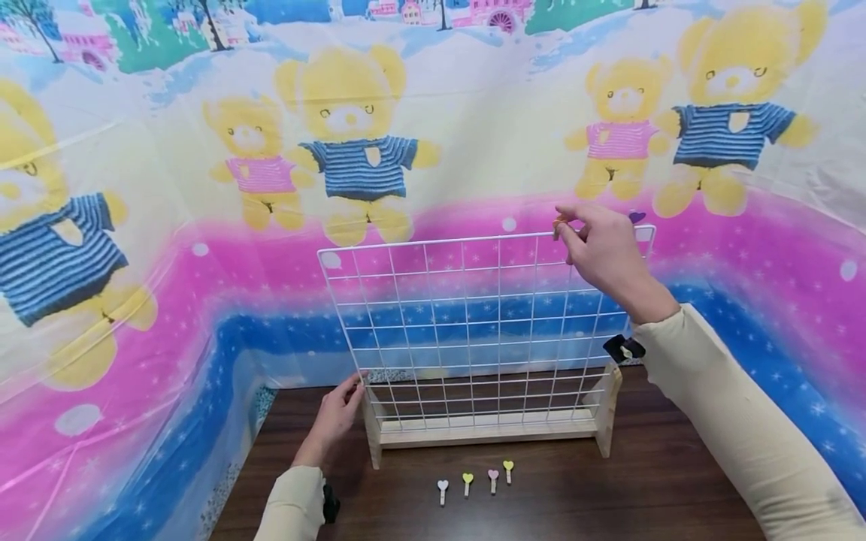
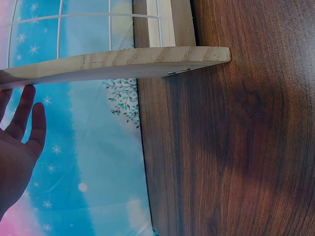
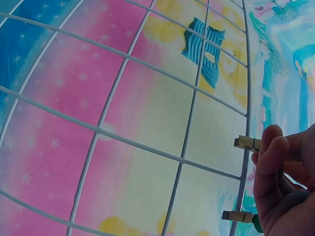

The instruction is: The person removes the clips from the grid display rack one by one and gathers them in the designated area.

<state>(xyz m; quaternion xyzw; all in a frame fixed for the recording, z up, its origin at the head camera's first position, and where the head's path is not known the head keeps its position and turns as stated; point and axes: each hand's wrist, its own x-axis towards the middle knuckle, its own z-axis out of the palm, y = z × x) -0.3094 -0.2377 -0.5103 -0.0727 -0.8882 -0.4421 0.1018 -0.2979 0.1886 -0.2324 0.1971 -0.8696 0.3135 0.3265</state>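
A white wire grid panel [image 1: 467, 330] stands upright in a wooden base [image 1: 487, 432] on the table. At its top rail, toward the right end, my right hand [image 1: 605, 244] pinches a small wooden clothespin [image 3: 246, 142] whose jaws overlap the rail; its head is mostly hidden by the fingers. A second clothespin [image 3: 238, 216], with a purple heart [image 1: 637, 217] in the head view, sits on the same rail nearby. My left hand [image 1: 336, 413] rests its fairly straight fingertips against the wooden side piece [image 2: 147, 58] of the base.
In front of the base, several heart-topped clothespins lie in a loose row: a white one [image 1: 443, 490], a yellow-green one [image 1: 467, 482], a pink one [image 1: 493, 479] and a yellow one [image 1: 508, 470]. A printed bear curtain [image 1: 473, 135] hangs behind the dark wooden table [image 1: 568, 503].
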